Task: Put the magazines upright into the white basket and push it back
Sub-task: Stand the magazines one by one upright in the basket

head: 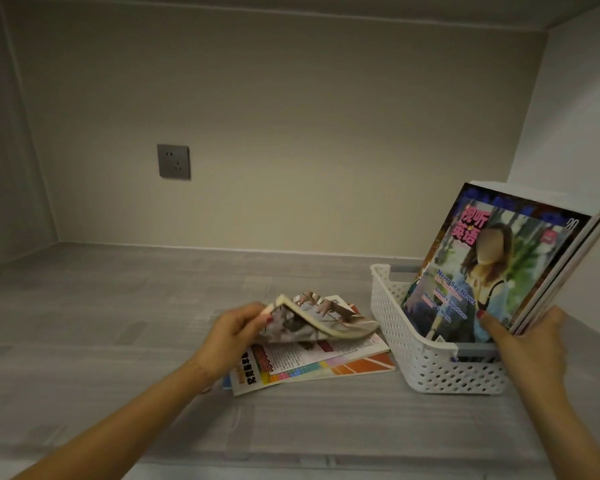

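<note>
Your left hand (234, 336) pinches a bent magazine (312, 320) off the flat pile (312, 365) on the surface (118, 323), while your right hand (530, 344), fingers apparently curled, steadies upright magazines (492, 271) leaning in the white basket (430, 358) beyond.

the grey shelf (101, 341) lies bare across its left and back, open to the back wall, where a socket (173, 161) sits flush. the white basket (430, 355) stands at the right, near the side wall (575, 133); upright magazines (499, 271) fill its right part, leaving a gap inside along its left wall. flat magazines (312, 362) lie just left of it.
</note>
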